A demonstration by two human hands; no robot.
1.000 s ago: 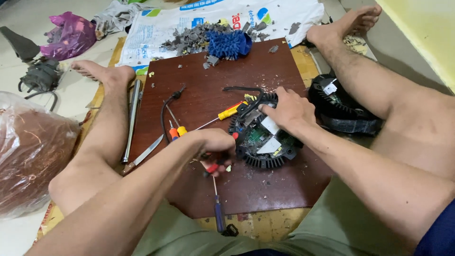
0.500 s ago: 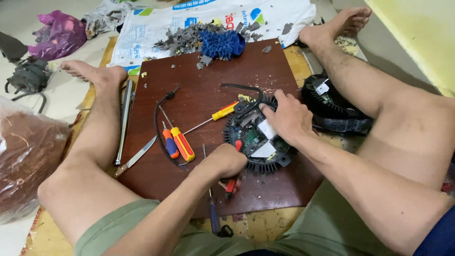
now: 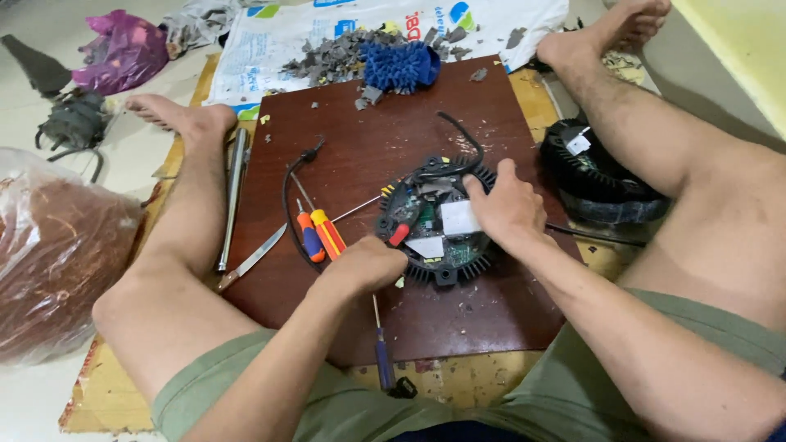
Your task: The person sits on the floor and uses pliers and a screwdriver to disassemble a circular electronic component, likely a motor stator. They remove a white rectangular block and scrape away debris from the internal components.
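Floor: I am sitting on it with my legs spread, so the work is lying between my knees where both hands are reaching it.
Board [image 3: 393,139]: this dark brown wooden board is serving as my bench, lying flat on a yellow mat and keeping the parts and tools off the floor.
Round unit [image 3: 438,229]: the black finned disc with its circuit board facing up is lying near the middle of the board, a black cable looping away from its top edge.
Right hand [image 3: 508,209]: I am pressing it down over the right side of the round unit, fingers spread across the circuit board, so the disc is not sliding.
Left hand [image 3: 368,263]: I am keeping it curled into a loose fist at the lower left rim of the round unit; I cannot tell whether it is gripping anything.
Screwdrivers [image 3: 319,233]: two with orange and yellow handles are lying just left of the round unit, within reach; a blue-handled one [image 3: 382,356] is lying at the board's near edge.
Knife [image 3: 250,260]: it is resting across the board's left edge.
Hidden: my left palm and fingertips are turned away, and the red part by the round unit's left side is too small to identify.
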